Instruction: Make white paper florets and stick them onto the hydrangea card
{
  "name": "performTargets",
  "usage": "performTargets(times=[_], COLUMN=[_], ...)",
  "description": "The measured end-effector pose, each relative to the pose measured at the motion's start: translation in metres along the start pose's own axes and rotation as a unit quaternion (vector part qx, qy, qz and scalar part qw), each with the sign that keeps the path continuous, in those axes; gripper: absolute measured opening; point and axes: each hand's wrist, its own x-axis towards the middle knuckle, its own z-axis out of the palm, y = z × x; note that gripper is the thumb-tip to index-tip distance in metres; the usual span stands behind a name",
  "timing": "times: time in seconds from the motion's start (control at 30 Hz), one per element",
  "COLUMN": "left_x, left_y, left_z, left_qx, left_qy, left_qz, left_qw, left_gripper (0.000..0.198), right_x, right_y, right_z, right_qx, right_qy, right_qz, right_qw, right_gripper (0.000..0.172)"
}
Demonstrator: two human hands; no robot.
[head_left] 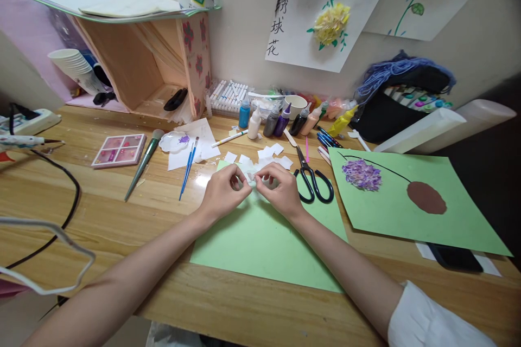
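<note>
My left hand (226, 190) and my right hand (280, 187) meet above a green sheet of paper (268, 249). Both pinch a small piece of white paper (251, 177) between thumb and fingertips; its exact shape is partly hidden by the fingers. Just beyond them lie several cut white paper pieces (265, 153) in a loose cluster. Black-handled scissors (312, 179) rest beside my right hand, blades pointing away from me.
Several paint bottles (280, 120) stand at the back. To the left lie blue paintbrushes (189, 169), a makeup brush (143, 165), a palette (119, 150) and a glue gun (24, 142) with its black cord. At right, another green sheet (386, 211) bears a purple flower (361, 174).
</note>
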Motion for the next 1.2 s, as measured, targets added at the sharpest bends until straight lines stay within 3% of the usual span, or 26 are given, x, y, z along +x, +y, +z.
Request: performTargets(times=[0.5, 1.2], left_x=[0.0003, -0.0005], left_y=[0.0001, -0.0001], left_z=[-0.0008, -0.0014], left_qx=[-0.03, -0.06], left_qy=[-0.002, -0.009], left_qz=[0.007, 0.017], left_qw=[1.0, 0.998], left_gripper=[0.008, 0.009], right_x=[-0.0009, -0.0003], right_y=[-0.0011, -0.0001], right_z=[0.0001, 0.0004], right_qx=[-0.009, -0.007], right_qy=[-0.016, -0.02], right_qz=[-0.028, -0.012], right_qw=[0.999, 1.0], right_gripper=[0.008, 0.005])
